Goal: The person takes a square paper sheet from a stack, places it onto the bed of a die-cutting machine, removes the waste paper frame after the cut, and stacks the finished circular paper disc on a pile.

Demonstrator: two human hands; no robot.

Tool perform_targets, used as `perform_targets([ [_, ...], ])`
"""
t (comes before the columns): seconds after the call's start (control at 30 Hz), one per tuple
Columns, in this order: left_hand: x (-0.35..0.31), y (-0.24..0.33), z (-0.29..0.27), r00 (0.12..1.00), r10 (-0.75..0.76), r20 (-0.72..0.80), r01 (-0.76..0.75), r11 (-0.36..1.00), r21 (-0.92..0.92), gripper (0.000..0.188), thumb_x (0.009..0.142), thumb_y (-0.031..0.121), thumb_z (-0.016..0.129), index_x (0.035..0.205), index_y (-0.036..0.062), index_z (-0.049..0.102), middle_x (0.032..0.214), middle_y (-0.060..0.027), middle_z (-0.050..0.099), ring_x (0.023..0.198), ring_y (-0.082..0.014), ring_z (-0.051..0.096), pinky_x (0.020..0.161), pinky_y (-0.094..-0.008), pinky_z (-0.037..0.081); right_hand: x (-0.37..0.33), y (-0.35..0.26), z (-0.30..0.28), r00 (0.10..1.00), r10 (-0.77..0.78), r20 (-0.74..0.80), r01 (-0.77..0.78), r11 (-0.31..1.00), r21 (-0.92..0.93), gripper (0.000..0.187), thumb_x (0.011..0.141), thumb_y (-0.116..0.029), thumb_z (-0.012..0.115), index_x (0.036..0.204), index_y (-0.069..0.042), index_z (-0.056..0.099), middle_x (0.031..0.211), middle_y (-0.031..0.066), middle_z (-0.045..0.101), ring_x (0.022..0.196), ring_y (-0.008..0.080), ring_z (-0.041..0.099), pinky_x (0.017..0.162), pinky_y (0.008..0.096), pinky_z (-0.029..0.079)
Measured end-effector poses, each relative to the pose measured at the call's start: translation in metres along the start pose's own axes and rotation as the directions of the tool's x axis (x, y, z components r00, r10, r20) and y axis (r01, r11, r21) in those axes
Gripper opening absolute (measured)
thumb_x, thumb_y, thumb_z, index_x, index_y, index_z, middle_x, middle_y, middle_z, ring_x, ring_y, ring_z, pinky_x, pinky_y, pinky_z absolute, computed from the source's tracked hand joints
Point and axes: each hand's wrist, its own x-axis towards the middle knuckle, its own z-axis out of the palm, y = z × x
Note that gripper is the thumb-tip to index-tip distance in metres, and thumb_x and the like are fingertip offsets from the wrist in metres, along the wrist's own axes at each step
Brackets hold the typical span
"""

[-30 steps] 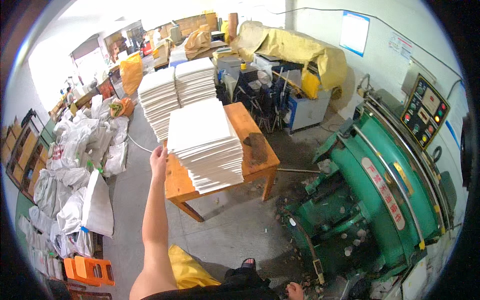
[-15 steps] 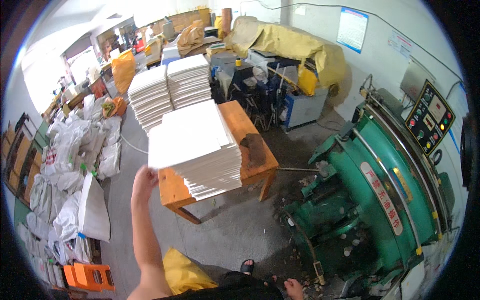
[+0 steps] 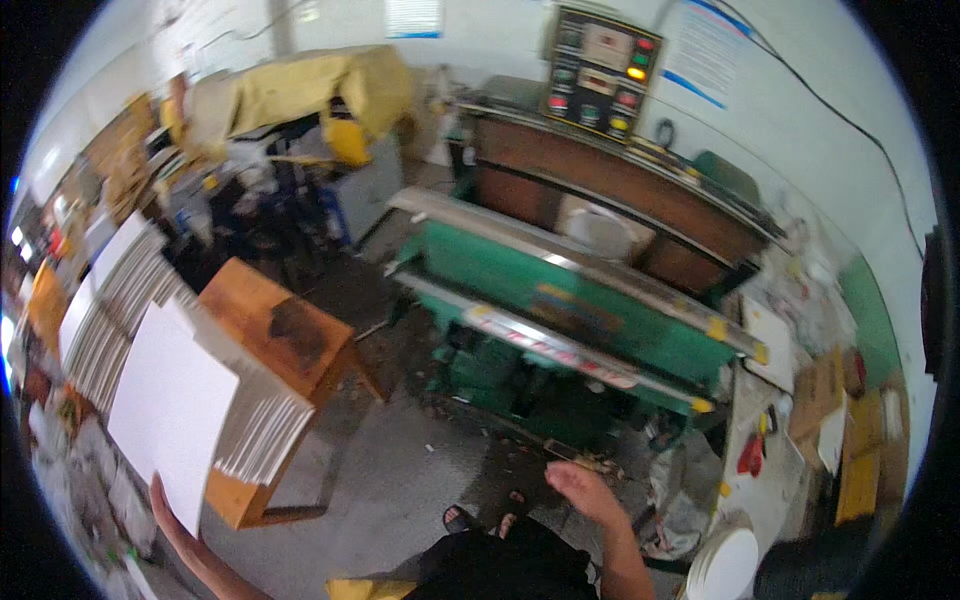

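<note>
At the lower left my left hand (image 3: 177, 520) is closed on the lower edge of a large white board (image 3: 172, 405). The board is tilted and overlaps the front of a tall stack of white boards (image 3: 262, 432), so part of the grip is hidden. The stack rests on a small wooden table (image 3: 240, 285). My right hand (image 3: 585, 490) is in the air in front of the green machine (image 3: 440, 255), fingers loosely stretched and nothing in them; it is slightly blurred.
A control panel (image 3: 602, 72) with lit buttons stands above the machine. At right, a worktable (image 3: 742, 440) bears red-handled pliers (image 3: 750, 455). A round white stack (image 3: 725, 565) is at lower right, by cardboard (image 3: 815, 395). More stacked boards (image 3: 95, 345) stand at far left.
My view has swung right toward the green machine. The white board in my left hand now tilts up off the stack. My right hand has risen from near my body and opened out.
</note>
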Motion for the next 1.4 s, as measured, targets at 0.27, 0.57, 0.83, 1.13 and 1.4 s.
perform_targets([
  [0.27, -0.146, -0.126, 0.211, 0.866, -0.493, 0.086, 0.447, 0.839, 0.310, 0.060, 0.085, 0.028, 0.061, 0.134, -0.0035, 0.042, 0.118, -0.0213, 0.058, 0.100, -0.0333, 0.062, 0.084, -0.0438, 0.053, 0.109, -0.019, -0.166, 0.834, 0.070, -0.547, 0.405, 0.597, 0.693, 0.025, 0.088, -0.020, 0.065, 0.099, 0.003, 0.062, 0.094, 0.0104, 0.065, 0.088, 0.0199, 0.063, 0.080, 0.0325, 0.051],
  [0.57, -0.283, -0.215, 0.305, 0.492, -0.748, 0.445, 0.695, 0.646, 0.317, 0.044, 0.093, 0.009, 0.050, 0.136, 0.0023, 0.041, 0.127, -0.0121, 0.055, 0.116, -0.0262, 0.055, 0.098, -0.0404, 0.046, 0.301, 0.087, -0.207, 0.848, 0.452, -0.277, -0.121, 0.674, 0.728, 0.024, 0.086, -0.024, 0.063, 0.102, -0.007, 0.059, 0.087, 0.0083, 0.065, 0.077, 0.0214, 0.063, 0.065, 0.0387, 0.053],
  [0.83, -0.300, -0.234, 0.350, 0.292, -0.841, 0.456, 0.852, 0.445, 0.275, 0.043, 0.094, 0.016, 0.050, 0.135, 0.0016, 0.044, 0.124, -0.0112, 0.058, 0.110, -0.0251, 0.058, 0.085, -0.0413, 0.051, 0.331, 0.093, -0.245, 0.967, 0.252, 0.031, -0.136, 0.413, 0.901, 0.022, 0.079, -0.009, 0.070, 0.099, -0.006, 0.060, 0.099, 0.0084, 0.064, 0.088, 0.0246, 0.065, 0.075, 0.0441, 0.054],
  [1.13, -0.315, -0.368, 0.532, 0.345, -0.756, 0.557, 0.790, 0.554, 0.263, 0.035, 0.097, 0.005, 0.037, 0.131, -0.0071, 0.038, 0.125, -0.0215, 0.051, 0.110, -0.0347, 0.057, 0.093, -0.0519, 0.051, 0.145, 0.081, -0.336, 0.865, 0.066, -0.498, 0.418, 0.456, 0.786, 0.047, 0.087, -0.017, 0.059, 0.129, 0.002, 0.048, 0.120, 0.0153, 0.059, 0.108, 0.0292, 0.058, 0.093, 0.0407, 0.048],
  [1.4, -0.277, -0.451, 0.621, 0.348, -0.819, 0.457, 0.814, 0.506, 0.286, 0.036, 0.095, 0.007, 0.041, 0.129, -0.0058, 0.039, 0.123, -0.0207, 0.052, 0.110, -0.0354, 0.057, 0.093, -0.0502, 0.052, -0.025, 0.160, -0.312, 0.686, 0.370, -0.627, 0.333, 0.607, 0.722, 0.055, 0.078, -0.011, 0.060, 0.129, 0.004, 0.048, 0.113, 0.0170, 0.061, 0.100, 0.0302, 0.061, 0.088, 0.0403, 0.049],
])
